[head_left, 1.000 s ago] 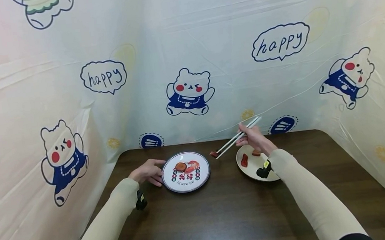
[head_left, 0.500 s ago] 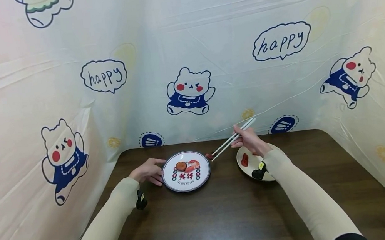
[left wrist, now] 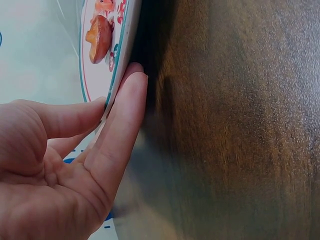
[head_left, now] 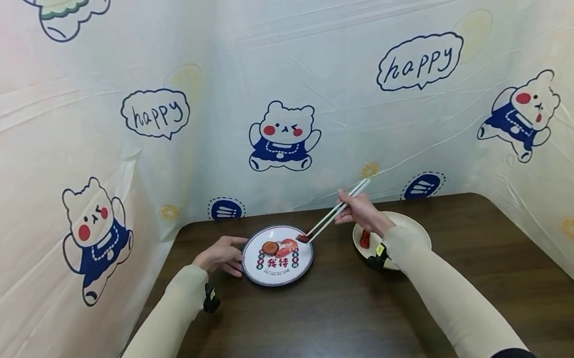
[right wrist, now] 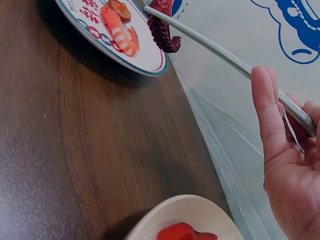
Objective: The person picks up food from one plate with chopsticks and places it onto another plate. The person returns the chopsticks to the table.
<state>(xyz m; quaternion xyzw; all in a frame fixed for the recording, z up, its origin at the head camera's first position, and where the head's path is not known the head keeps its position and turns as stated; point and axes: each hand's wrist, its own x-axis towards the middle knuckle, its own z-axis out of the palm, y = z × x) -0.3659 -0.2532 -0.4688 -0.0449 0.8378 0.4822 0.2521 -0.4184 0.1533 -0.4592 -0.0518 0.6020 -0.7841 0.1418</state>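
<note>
My left hand (head_left: 219, 256) pinches the left rim of a white plate (head_left: 271, 233) with a blue edge, thumb on top and fingers underneath. A shrimp (head_left: 287, 247) and a brown rounded food piece (head_left: 270, 248) lie on that plate. In my right hand (head_left: 363, 212) I hold pale chopsticks (right wrist: 215, 51), their tips gripping a dark red octopus tentacle (right wrist: 162, 35). From the head view, the tentacle overlaps the plate's right side. Below my right wrist sits a cream plate (head_left: 411, 227) with a red food piece (head_left: 365, 239); my arm hides part of it.
Both plates stand toward the far edge of a dark wooden table (head_left: 301, 327). A printed cloth (head_left: 340, 81) hangs behind the table and along both sides. A small black camera (head_left: 211, 298) is strapped to the left wrist, another (head_left: 377, 258) to the right.
My right hand has moved left, bringing the tentacle from between the plates to over the right side of the white plate. My left hand stays on the rim.
</note>
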